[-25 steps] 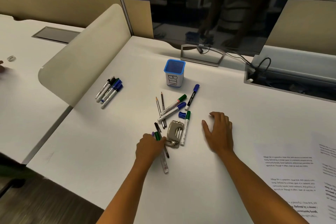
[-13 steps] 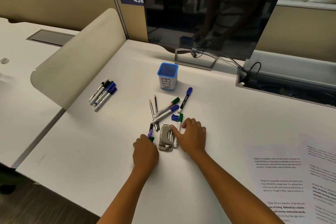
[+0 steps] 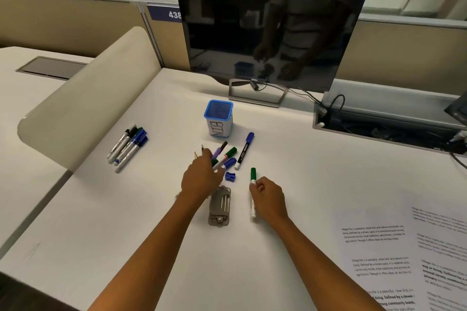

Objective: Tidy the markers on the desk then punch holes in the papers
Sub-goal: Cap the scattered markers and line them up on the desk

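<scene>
My left hand (image 3: 202, 178) is closed around a bunch of markers (image 3: 222, 156) with purple, black and green caps, just above the desk. My right hand (image 3: 267, 197) grips a green-capped marker (image 3: 253, 177) by its white barrel. Between the hands lies the grey metal hole punch (image 3: 219, 206). A blue-capped marker (image 3: 244, 150) and a loose blue cap (image 3: 230, 176) lie beyond it, with two pencils (image 3: 199, 153) partly behind my left hand. A blue mesh cup marked BIN (image 3: 219, 118) stands further back. Printed papers (image 3: 394, 255) lie at the right.
A neat row of several markers (image 3: 127, 145) lies at the left beside a beige curved divider (image 3: 83, 93). A dark monitor (image 3: 270, 30) on a stand sits at the back. A cable tray (image 3: 379, 121) with wires opens at the back right.
My left hand has lifted several markers from the pile and moved forward. My right hand has picked up the green-capped marker and drawn right of the hole punch.
</scene>
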`<action>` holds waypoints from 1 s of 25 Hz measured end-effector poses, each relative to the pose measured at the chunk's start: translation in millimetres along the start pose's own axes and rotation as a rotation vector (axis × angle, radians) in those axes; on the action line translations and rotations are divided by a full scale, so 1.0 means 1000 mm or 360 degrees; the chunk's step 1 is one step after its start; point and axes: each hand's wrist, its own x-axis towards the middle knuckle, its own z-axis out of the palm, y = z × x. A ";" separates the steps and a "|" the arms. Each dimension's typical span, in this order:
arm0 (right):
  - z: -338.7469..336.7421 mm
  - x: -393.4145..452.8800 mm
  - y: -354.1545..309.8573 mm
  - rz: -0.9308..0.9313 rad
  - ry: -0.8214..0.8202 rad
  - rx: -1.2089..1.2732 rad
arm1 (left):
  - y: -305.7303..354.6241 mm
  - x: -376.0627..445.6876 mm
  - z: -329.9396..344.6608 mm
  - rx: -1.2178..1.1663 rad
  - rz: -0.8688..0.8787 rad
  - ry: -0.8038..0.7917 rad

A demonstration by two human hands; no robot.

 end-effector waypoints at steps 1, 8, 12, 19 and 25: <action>-0.002 0.002 0.003 0.0027 -0.0008 0.0141 | 0.004 0.011 0.003 0.0054 0.0051 -0.0074; -0.007 0.006 0.010 0.0027 -0.0033 0.0433 | 0.008 0.040 0.023 0.0488 0.0119 -0.0198; -0.007 0.005 0.009 0.0032 -0.0020 0.0407 | 0.015 0.042 0.017 0.0491 0.0121 -0.0071; -0.009 0.011 0.009 0.0182 -0.0104 0.0517 | 0.045 0.003 0.002 -0.0766 0.0226 -0.0024; -0.036 0.016 0.002 0.0590 -0.0233 0.0977 | 0.042 -0.026 0.015 -0.1937 -0.0307 -0.0357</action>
